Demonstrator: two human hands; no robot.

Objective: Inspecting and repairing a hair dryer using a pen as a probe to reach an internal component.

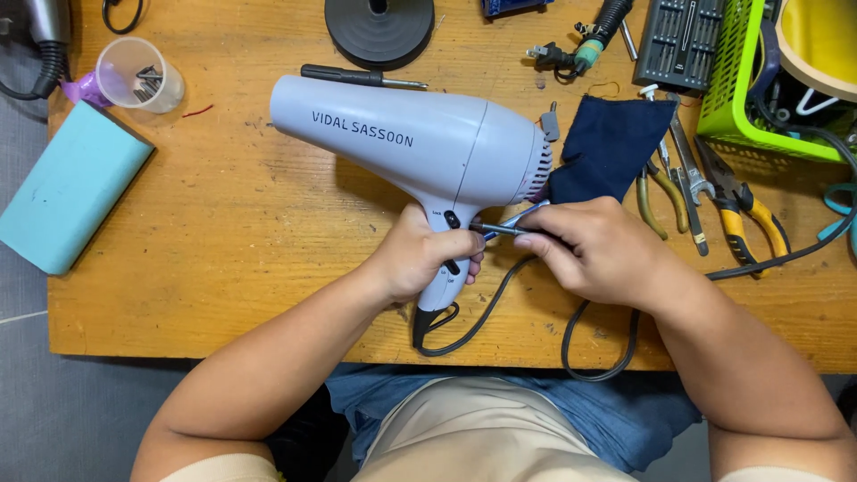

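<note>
Both hands meet at the handle of a grey hair dryer (420, 143) that lies on the wooden tabletop (223, 223), nozzle pointing left. Left hand (420, 259) wraps around the handle just beside the black switches, fingers curled tight on it. Right hand (594, 245) pinches a slim screwdriver (509, 225), its tip set against the handle's side close to the left thumb. A black cord (500, 299) loops from the handle's foot toward the tabletop's near edge.

By the look of it, the step in hand is working a screw in the handle; the next move would call for a steady grip on the dryer and the tip kept seated while turning.

Around them: a dark blue cloth (611, 143) just beside the rear grille, pliers (745, 210) further right, a green basket (759, 89), a clear cup (138, 76) of screws, a teal block (71, 187) and another screwdriver (357, 78) beyond the dryer.
</note>
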